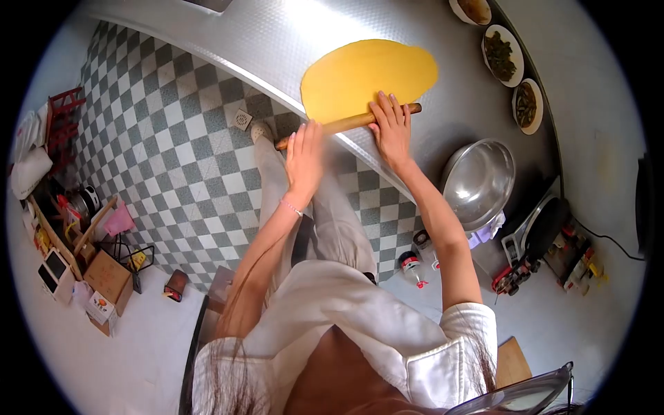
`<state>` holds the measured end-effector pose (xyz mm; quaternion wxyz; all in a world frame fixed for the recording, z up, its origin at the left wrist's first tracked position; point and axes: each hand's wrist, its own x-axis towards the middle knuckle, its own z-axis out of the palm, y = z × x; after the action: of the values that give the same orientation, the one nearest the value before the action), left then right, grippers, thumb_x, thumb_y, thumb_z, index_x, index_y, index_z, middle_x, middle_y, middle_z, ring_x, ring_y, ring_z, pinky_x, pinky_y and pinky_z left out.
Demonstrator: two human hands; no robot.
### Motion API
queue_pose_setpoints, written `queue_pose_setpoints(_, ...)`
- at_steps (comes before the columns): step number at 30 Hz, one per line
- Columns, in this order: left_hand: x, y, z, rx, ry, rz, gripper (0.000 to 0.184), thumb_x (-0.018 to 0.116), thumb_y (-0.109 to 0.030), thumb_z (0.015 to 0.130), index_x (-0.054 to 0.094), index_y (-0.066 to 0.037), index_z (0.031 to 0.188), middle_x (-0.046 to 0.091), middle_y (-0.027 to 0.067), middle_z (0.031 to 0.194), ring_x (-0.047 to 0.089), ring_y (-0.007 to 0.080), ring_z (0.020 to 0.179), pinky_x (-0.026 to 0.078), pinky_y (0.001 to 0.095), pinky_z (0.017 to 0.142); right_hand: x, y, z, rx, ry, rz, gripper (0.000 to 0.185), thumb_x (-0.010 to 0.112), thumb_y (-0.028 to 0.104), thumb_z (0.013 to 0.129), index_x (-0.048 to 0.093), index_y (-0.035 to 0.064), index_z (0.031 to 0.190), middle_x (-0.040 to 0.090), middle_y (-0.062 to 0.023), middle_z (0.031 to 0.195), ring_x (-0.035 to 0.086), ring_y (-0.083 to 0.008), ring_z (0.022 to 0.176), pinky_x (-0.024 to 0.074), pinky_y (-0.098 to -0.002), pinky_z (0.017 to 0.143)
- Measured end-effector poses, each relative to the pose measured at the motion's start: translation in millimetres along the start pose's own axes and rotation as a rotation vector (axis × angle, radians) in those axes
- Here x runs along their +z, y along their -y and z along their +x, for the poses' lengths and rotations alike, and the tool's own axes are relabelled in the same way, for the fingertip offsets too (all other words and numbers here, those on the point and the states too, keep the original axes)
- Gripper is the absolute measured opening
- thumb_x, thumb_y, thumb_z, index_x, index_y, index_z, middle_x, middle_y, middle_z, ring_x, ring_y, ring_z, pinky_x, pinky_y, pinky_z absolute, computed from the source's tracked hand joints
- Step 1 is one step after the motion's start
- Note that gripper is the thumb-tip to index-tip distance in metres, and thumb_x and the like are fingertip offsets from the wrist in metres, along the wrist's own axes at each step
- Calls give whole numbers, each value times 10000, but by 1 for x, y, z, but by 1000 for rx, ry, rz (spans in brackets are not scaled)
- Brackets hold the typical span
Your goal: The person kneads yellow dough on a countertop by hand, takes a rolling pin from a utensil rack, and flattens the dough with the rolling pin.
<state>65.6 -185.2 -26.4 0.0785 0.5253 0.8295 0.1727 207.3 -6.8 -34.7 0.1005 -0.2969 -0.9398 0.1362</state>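
A wide, flat sheet of yellow dough (pixel 366 72) lies on the metal counter (pixel 270 41), its near edge at the counter's front. Across that near edge lies a wooden rolling pin (pixel 349 123), slanting up to the right. My left hand (pixel 304 155) rests on the pin near its left end, fingers extended and slightly blurred. Toward the pin's right end, my right hand (pixel 393 131) lies over it with fingers stretched forward, the fingertips above the dough. Neither hand is wrapped round the pin. The pin's left end sticks out past the counter edge.
Right of my right hand is a large steel bowl (pixel 478 183). Several dishes of food, including one of greens (pixel 503 57), line the counter's back right. Bottles (pixel 413 268) stand on the floor below. Boxes (pixel 109 277) sit at the far left.
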Motion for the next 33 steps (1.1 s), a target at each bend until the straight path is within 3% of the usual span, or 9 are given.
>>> queue_pose_setpoints(1,-1,0,-4,23,-2,0,551,546,-67,818,412,-42,1352,453,107,1346,423,278,1235,331,405,1042,-4,0,-3,-19,-33,38,402,604,176,833,529,127,1225,433,-73,1395,368,-282,1305,236,-489,1078)
queue_pose_setpoints(5,-6,6,-20,-12,66,-257,563,540,24,747,505,-93,1297,535,83,1183,507,276,1070,402,386,944,-19,-3,-10,-99,-13,78,348,607,77,775,579,128,1118,550,-58,1210,475,-250,1187,312,-450,1042)
queue_pose_setpoints(8,-15,12,-14,-5,-38,-212,560,515,41,750,508,-96,1294,536,81,1191,509,275,1068,404,389,933,-28,-1,6,-181,-131,90,338,623,77,762,583,112,1097,555,-55,1188,495,-255,1154,317,-452,1040)
queue_pose_setpoints(12,-34,29,30,-20,-24,-172,515,523,-38,809,464,-64,1320,470,120,1307,453,295,1184,354,403,1003,-30,6,61,-209,-35,156,382,659,56,749,573,104,1117,552,-65,1225,480,-277,1200,314,-453,1049)
queue_pose_setpoints(15,-31,31,49,-65,59,-62,577,537,-232,869,366,-2,1369,336,191,1436,312,328,1335,205,443,1115,-12,-4,72,-229,85,40,541,571,338,850,445,120,1329,370,-97,1434,319,-305,1337,217,-510,1094)
queue_pose_setpoints(17,-21,33,69,-173,-53,-35,594,533,-251,867,356,0,1375,322,204,1442,301,338,1338,189,455,1119,1,-4,92,-191,120,-9,721,450,568,855,320,158,1435,217,-95,1523,194,-315,1395,133,-533,1116)
queue_pose_setpoints(23,-29,82,149,-261,-203,149,632,537,-315,869,364,24,1372,316,203,1456,285,315,1357,173,444,1126,25,17,203,-136,-122,37,684,476,519,862,335,165,1431,246,-154,1502,218,-329,1386,134,-527,1115)
queue_pose_setpoints(29,-18,53,86,-237,-18,-19,634,486,-317,897,305,-7,1420,285,203,1478,238,311,1388,133,431,1141,24,9,137,-80,-21,-24,674,460,523,869,355,160,1426,238,-156,1508,234,-337,1382,108,-565,1101)
queue_pose_setpoints(33,-26,102,166,-230,-160,90,637,456,-336,912,288,1,1426,253,196,1494,220,316,1392,136,434,1141,26,21,215,-51,-97,41,627,433,461,903,335,126,1424,231,-184,1501,207,-330,1390,113,-505,1125)
